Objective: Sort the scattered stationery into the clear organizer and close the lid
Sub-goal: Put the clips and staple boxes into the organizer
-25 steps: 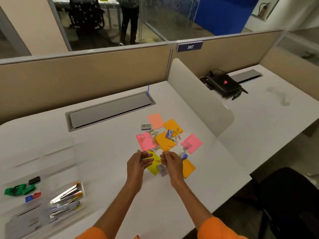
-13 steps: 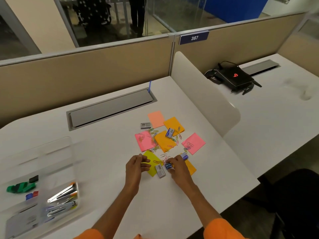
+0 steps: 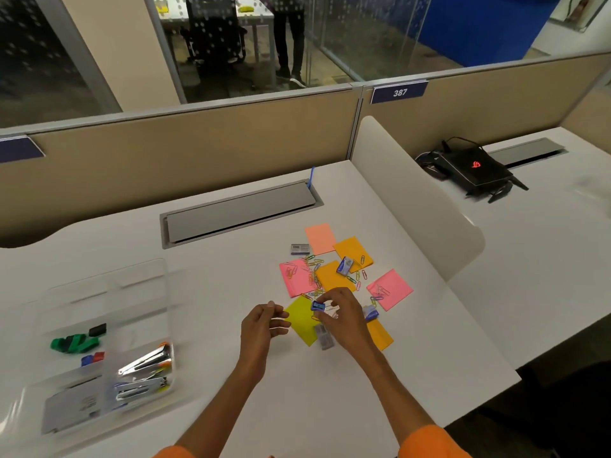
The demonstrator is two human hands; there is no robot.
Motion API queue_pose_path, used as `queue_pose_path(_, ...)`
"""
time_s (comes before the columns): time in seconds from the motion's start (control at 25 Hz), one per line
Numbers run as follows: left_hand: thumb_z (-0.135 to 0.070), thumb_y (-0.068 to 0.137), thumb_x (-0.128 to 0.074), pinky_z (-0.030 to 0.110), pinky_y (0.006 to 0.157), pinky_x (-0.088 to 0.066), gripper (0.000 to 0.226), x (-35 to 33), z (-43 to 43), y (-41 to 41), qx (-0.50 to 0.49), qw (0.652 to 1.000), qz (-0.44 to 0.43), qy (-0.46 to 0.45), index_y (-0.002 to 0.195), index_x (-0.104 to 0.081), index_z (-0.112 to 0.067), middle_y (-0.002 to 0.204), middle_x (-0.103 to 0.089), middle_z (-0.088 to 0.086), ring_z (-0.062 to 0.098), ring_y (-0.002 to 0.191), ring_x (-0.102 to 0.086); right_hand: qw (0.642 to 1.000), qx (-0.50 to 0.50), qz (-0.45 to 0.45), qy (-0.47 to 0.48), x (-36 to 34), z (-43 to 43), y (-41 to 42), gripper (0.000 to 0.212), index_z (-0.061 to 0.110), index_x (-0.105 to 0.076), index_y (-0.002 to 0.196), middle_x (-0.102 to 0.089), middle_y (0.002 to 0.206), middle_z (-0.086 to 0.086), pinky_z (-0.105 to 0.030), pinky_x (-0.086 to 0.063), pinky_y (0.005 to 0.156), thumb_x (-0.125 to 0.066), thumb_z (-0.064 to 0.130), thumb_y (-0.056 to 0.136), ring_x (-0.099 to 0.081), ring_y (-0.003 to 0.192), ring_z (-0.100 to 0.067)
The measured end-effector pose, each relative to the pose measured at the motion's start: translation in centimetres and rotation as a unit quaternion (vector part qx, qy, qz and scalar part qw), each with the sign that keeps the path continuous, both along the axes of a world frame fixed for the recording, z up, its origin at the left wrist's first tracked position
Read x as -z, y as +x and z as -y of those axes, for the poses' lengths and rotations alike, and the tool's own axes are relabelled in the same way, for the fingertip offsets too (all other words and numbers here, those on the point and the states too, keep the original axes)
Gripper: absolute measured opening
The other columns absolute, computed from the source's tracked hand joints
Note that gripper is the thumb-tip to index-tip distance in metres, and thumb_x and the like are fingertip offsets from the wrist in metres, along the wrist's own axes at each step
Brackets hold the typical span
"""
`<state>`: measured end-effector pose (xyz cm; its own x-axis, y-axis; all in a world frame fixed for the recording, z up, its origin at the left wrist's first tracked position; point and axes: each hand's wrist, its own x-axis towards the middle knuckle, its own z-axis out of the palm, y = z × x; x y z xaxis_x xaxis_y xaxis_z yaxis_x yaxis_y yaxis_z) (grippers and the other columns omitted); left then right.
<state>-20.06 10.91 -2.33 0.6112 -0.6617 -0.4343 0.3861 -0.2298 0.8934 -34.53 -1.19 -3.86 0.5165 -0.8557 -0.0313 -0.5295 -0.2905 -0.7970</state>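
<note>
Your right hand pinches a small blue item between thumb and fingertips, just over the yellow sticky note in the scatter of notes and paper clips toward the tabletop's right edge. Your left hand is just beside it, fingers curled; you cannot tell whether it holds anything. The clear organizer sits with its lid open near the front left corner.

Seven sticky notes, four small boxes, one small blue item, one organizer.
</note>
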Motion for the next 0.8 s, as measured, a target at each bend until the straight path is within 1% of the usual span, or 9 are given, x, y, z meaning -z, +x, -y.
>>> queue_pose_path(0.2, -0.015, 0.099, -0.050, 0.036, 0.068, -0.056, 0.023, -0.8, -3.0, 2.4, -0.011, 1.000, -0.009, -0.009, 0.096, -0.064, 0.003, 0.092, -0.072, 0.022, 0.030, 0.076, -0.070, 0.997, -0.057, 0.030, -0.037, -2.4, -1.5, 5.2, 0.021, 0.022, -0.067, 0.093, -0.058, 0.095, 0.011, -0.019, -0.045, 0.074, -0.079, 0.016, 0.076, -0.056, 0.091, -0.007)
queue_pose_path(0.24, -0.015, 0.099, -0.051, 0.037, 0.070, -0.056, 0.022, -0.9, -3.8, 3.0, -0.015, 1.000, -0.008, -0.010, 0.096, -0.065, 0.003, 0.092, -0.072, 0.021, 0.031, 0.077, -0.070, 0.996, -0.071, 0.036, -0.042, -2.8, -2.0, 6.5, 0.021, 0.022, -0.067, 0.092, -0.059, 0.095, 0.013, -0.019, -0.045, 0.074, -0.078, 0.016, 0.076, -0.055, 0.091, -0.006)
queue_pose_path(0.32, -0.017, 0.098, -0.053, 0.041, 0.074, -0.057, 0.022, -1.3, -5.5, 4.4, -0.027, 1.000, 0.004, -0.010, 0.096, -0.066, 0.000, 0.091, -0.073, 0.018, 0.031, 0.079, -0.071, 0.992, -0.108, 0.039, -0.053, -3.7, -3.2, 9.4, 0.020, 0.021, -0.067, 0.093, -0.060, 0.096, 0.012, -0.012, -0.041, 0.073, -0.077, 0.015, 0.076, -0.053, 0.090, -0.001)
queue_pose_path(0.44, -0.022, 0.097, -0.056, 0.043, 0.079, -0.057, 0.018, -2.1, -8.0, 7.0, -0.041, 0.997, 0.066, -0.001, 0.094, -0.067, -0.009, 0.088, -0.074, 0.007, 0.026, 0.082, -0.071, 0.987, -0.149, 0.030, -0.059, -5.0, -5.4, 13.9, 0.019, 0.019, -0.067, 0.094, -0.059, 0.097, 0.011, -0.007, -0.037, 0.074, -0.076, 0.015, 0.078, -0.053, 0.090, -0.001)
queue_pose_path(0.52, -0.027, 0.096, -0.057, 0.036, 0.078, -0.057, 0.014, -2.3, -10.0, 9.3, -0.054, 0.988, 0.143, 0.019, 0.091, -0.066, -0.017, 0.086, -0.073, -0.003, 0.018, 0.082, -0.069, 0.981, -0.178, 0.032, -0.062, -5.6, -7.1, 17.1, 0.019, 0.019, -0.067, 0.095, -0.057, 0.097, 0.012, -0.008, -0.037, 0.075, -0.076, 0.016, 0.078, -0.053, 0.090, -0.003)
queue_pose_path(0.6, -0.031, 0.096, -0.056, 0.026, 0.077, -0.054, 0.009, -2.2, -12.1, 11.8, -0.052, 0.965, 0.250, 0.059, 0.091, -0.062, -0.027, 0.089, -0.068, -0.012, 0.012, 0.085, -0.065, 0.977, -0.203, 0.031, -0.065, -5.8, -8.9, 19.9, 0.020, 0.021, -0.066, 0.096, -0.057, 0.098, 0.012, -0.010, -0.039, 0.076, -0.076, 0.018, 0.079, -0.053, 0.090, -0.003)
queue_pose_path(0.68, -0.036, 0.097, -0.052, 0.027, 0.083, -0.053, 0.009, -1.7, -14.6, 14.4, -0.037, 0.925, 0.361, 0.116, 0.099, -0.059, -0.032, 0.101, -0.064, -0.017, 0.008, 0.093, -0.061, 0.971, -0.227, 0.029, -0.068, -5.7, -10.6, 22.5, 0.020, 0.024, -0.064, 0.096, -0.057, 0.098, 0.013, -0.012, -0.040, 0.077, -0.075, 0.020, 0.080, -0.053, 0.090, -0.001)
queue_pose_path(0.72, -0.038, 0.097, -0.051, 0.029, 0.090, -0.051, 0.014, -1.2, -16.0, 15.8, -0.033, 0.896, 0.419, 0.146, 0.106, -0.060, -0.031, 0.109, -0.063, -0.014, 0.009, 0.100, -0.060, 0.968, -0.240, 0.028, -0.068, -5.5, -11.6, 23.9, 0.020, 0.025, -0.064, 0.097, -0.057, 0.098, 0.013, -0.012, -0.040, 0.077, -0.075, 0.021, 0.081, -0.053, 0.091, 0.001)
queue_pose_path(0.8, -0.037, 0.097, -0.052, 0.034, 0.101, -0.045, 0.028, 0.0, -18.4, 18.3, -0.027, 0.822, 0.533, 0.199, 0.119, -0.062, -0.023, 0.126, -0.063, -0.003, 0.016, 0.117, -0.058, 0.963, -0.259, 0.018, -0.069, -5.3, -13.4, 26.3, 0.020, 0.024, -0.064, 0.098, -0.058, 0.100, 0.011, -0.010, -0.039, 0.077, -0.074, 0.022, 0.081, -0.052, 0.091, 0.001)
